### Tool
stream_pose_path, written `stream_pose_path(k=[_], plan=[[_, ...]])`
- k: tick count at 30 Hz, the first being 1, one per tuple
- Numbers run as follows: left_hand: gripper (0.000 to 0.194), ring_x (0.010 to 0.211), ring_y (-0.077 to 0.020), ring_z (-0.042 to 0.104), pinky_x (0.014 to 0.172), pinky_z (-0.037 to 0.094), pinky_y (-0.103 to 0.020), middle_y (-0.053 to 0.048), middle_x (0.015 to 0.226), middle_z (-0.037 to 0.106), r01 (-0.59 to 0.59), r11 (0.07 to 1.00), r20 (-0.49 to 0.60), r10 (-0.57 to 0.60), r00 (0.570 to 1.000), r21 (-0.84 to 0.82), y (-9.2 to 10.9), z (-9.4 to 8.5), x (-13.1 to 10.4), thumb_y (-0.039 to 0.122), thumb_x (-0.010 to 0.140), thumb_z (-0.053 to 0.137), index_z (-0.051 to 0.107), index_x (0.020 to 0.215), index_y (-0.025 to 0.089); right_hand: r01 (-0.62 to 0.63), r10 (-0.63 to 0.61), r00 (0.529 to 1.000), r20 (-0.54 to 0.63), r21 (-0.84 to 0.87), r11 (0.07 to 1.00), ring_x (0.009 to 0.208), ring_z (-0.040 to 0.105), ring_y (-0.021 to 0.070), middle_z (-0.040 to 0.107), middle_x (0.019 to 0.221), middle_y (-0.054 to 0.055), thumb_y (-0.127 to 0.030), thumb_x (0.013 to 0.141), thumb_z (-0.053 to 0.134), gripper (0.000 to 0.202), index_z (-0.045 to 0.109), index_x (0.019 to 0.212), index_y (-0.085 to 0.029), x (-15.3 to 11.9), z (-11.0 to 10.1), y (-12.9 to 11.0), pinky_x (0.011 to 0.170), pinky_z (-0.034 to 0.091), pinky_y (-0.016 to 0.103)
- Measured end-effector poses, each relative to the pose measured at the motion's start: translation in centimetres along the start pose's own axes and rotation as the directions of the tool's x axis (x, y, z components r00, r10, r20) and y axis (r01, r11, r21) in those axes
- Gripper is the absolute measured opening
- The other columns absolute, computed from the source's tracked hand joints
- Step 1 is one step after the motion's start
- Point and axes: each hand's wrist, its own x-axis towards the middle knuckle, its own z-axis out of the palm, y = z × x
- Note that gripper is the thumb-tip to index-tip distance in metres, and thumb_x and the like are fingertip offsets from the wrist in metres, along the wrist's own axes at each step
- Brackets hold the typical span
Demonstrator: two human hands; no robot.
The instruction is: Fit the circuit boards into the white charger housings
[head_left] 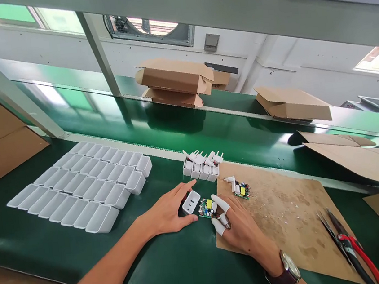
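Note:
My left hand [170, 211] curls its thumb and fingers around a small white charger case [191, 203], whose end with slots faces up. White finger cots cover two fingertips of my right hand [237, 223], which grips a small green circuit board [205, 207] with a yellow part on it. A white plug piece [223, 220] shows between those fingers. The board's near edge lies close beside the case; whether they touch I cannot tell. Behind the right hand, another circuit board [242, 190] with a white plug piece rests on the cardboard sheet [286, 222].
Rows of open white cases [92, 179] cover the left of the green bench. Several cases with plug pieces [201, 170] stand near the back rail. Pliers with red handles [352, 242] and tweezers [330, 231] lie at right. Cardboard boxes [176, 80] sit on the belt behind.

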Motion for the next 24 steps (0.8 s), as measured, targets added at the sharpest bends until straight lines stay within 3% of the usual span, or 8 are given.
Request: stream_pose_path(k=[5,8,10,12,15,17,21,24], plan=[[0.072,0.123,-0.0215,0.063,0.107,0.055,-0.038,-0.008,0.136,0.062,-0.131,0.991,-0.134,0.129,0.983,-0.01,-0.7,0.4,0.1,0.005,0.09,0.051,0.036,0.156,0.029,-0.04,0.041,0.995,-0.09,0.018,0.999,0.119,0.063,0.0316,0.065,0.126,0.015,-0.009,0.092,0.057,0.063,0.04,0.152,-0.02,0.2,-0.2,0.0,0.096,0.061,0.052],[0.064,0.136,-0.0206,0.055,0.114,0.05,-0.039,-0.008,0.146,0.056,-0.146,0.988,-0.257,0.152,0.954,0.044,-1.0,0.3,0.2,0.0,0.093,0.037,0.048,0.149,0.029,-0.055,0.054,0.99,-0.131,0.001,0.999,0.121,0.062,0.0325,0.064,0.127,0.016,-0.009,0.092,0.057,0.062,0.042,0.151,-0.02,0.1,-0.1,0.1,0.098,0.06,0.054],[0.057,0.133,-0.0202,0.057,0.111,0.053,-0.038,-0.009,0.145,0.055,-0.147,0.989,-0.284,0.148,0.947,0.023,-1.0,0.3,0.3,0.004,0.099,0.033,0.05,0.147,0.029,-0.056,0.053,0.984,-0.169,-0.013,0.998,0.122,0.061,0.033,0.064,0.128,0.016,-0.009,0.093,0.056,0.062,0.041,0.151,-0.02,0.1,0.0,0.3,0.099,0.059,0.055],[0.047,0.126,-0.0229,0.061,0.105,0.056,-0.04,-0.011,0.144,0.056,-0.106,0.994,-0.26,0.099,0.961,-0.015,-0.8,0.5,0.3,0.02,0.103,0.046,0.046,0.15,0.027,-0.053,0.047,0.975,-0.216,-0.021,0.998,0.123,0.06,0.0336,0.064,0.128,0.016,-0.009,0.094,0.057,0.061,0.041,0.151,-0.021,0.2,0.1,0.2,0.099,0.059,0.057],[0.083,0.119,-0.0316,0.064,0.1,0.058,-0.05,-0.015,0.139,0.057,0.022,0.999,-0.207,-0.014,0.978,0.033,-0.5,1.5,0.3,0.042,0.085,0.08,0.038,0.154,0.024,-0.045,0.047,0.958,-0.283,0.014,0.999,0.123,0.061,0.0328,0.064,0.128,0.015,-0.01,0.094,0.059,0.062,0.041,0.152,-0.023,0.5,-0.2,-0.2,0.1,0.058,0.056],[0.09,0.117,-0.0345,0.064,0.1,0.057,-0.055,-0.015,0.135,0.059,0.063,0.994,-0.214,-0.044,0.976,0.085,-0.4,2.4,0.3,0.039,0.08,0.085,0.036,0.154,0.025,-0.015,0.036,0.944,-0.328,0.066,0.998,0.121,0.062,0.0313,0.064,0.128,0.014,-0.009,0.093,0.062,0.066,0.04,0.154,-0.025,0.6,-0.6,-0.7,0.1,0.058,0.055],[0.082,0.124,-0.0304,0.062,0.106,0.055,-0.051,-0.013,0.135,0.059,-0.085,0.996,-0.22,0.088,0.972,0.025,-0.4,3.3,0.4,0.023,0.09,0.072,0.025,0.158,0.029,0.072,-0.012,0.921,-0.388,0.141,0.987,0.124,0.061,0.03,0.063,0.132,0.015,-0.006,0.092,0.064,0.071,0.039,0.156,-0.024,0.6,-1.0,-1.8,0.103,0.057,0.052],[0.082,0.125,-0.0284,0.061,0.107,0.055,-0.048,-0.013,0.137,0.059,-0.203,0.979,-0.213,0.198,0.957,-0.002,-0.3,3.2,0.3,0.018,0.094,0.065,0.02,0.161,0.03,0.097,-0.042,0.932,-0.359,0.136,0.986,0.128,0.06,0.0301,0.064,0.131,0.016,-0.002,0.09,0.064,0.071,0.041,0.155,-0.02,0.5,-0.9,-2.3,0.104,0.057,0.051]])
